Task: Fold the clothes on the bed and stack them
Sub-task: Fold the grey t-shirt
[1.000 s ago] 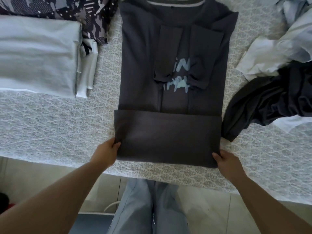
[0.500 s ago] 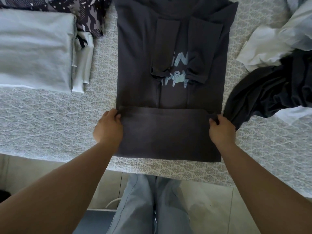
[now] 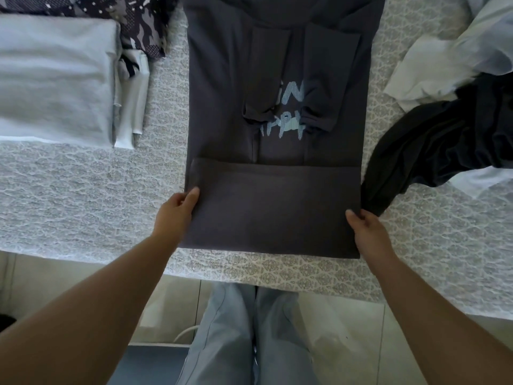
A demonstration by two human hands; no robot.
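The dark grey sweatshirt [image 3: 222, 87] lies flat on the bed [image 3: 83, 195], directly between and beyond the hands. Its two sleeves are folded inward over the chest and partly cover a pale blue print [image 3: 286, 123]. The bottom section is folded up over the body, forming a band [image 3: 274, 207] that spans the gap between the hands.

The left hand [image 3: 175, 215] holds the left edge of this band: the thumb lies on top of the fabric, and the fingers curl at the edge. The right hand [image 3: 366, 229] holds the right edge in the same manner, thumb on top, fingers curled around the side. Both hands are closed on the folded band and positioned at about its mid-height.

Beyond and well to the left of the left hand lies a folded light grey garment [image 3: 52, 79], with a narrow folded white item [image 3: 133, 107] touching its right side. A dark patterned garment [image 3: 130, 20] lies farther beyond these.

Just beside the right hand, on its outer side, lies a crumpled black garment [image 3: 433, 148] whose near tip touches the band's right edge. Beyond it lies unfolded white clothing [image 3: 433, 68].

The bed's patterned cover passes beneath both forearms. Below them, light blue trousers [image 3: 249, 337] are visible.
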